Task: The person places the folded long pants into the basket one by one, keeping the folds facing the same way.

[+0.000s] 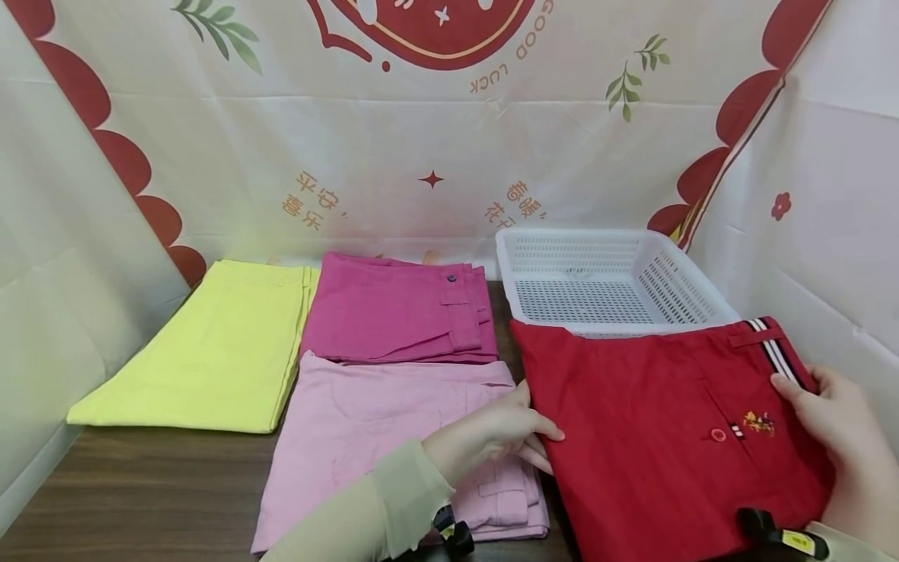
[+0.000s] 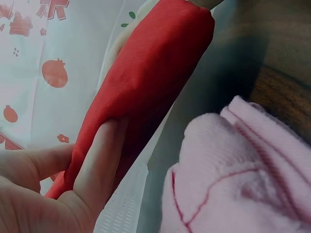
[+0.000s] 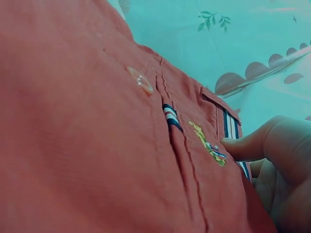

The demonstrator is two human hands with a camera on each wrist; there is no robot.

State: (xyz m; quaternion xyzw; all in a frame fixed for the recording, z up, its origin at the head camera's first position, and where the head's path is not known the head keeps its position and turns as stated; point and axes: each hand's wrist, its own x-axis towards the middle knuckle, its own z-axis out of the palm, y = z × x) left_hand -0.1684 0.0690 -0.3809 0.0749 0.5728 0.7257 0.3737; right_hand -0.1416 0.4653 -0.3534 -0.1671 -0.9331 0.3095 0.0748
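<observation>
Both hands hold a folded pair of red trousers point(image 1: 653, 429) in front of the white basket point(image 1: 625, 328). The left hand point(image 1: 495, 429) pinches their left folded edge, thumb on the near face and fingers behind. My right hand point(image 1: 836, 421) grips the waistband side, its thumb next to a black-and-white striped band. A button, a pocket slit and small embroidery show on the red cloth. In the left wrist view the folded edge of the trousers point(image 2: 141, 73) lies between thumb and fingers. The right wrist view shows the right thumb point(image 3: 243, 147) pressing beside the embroidery.
Folded pink trousers point(image 1: 379, 421) lie under the left forearm, with folded magenta trousers point(image 1: 393, 304) behind them. Folded yellow trousers point(image 1: 204, 351) lie at the left on the brown wooden table point(image 1: 154, 484). A printed cloth point(image 1: 393, 148) hangs at the back and sides.
</observation>
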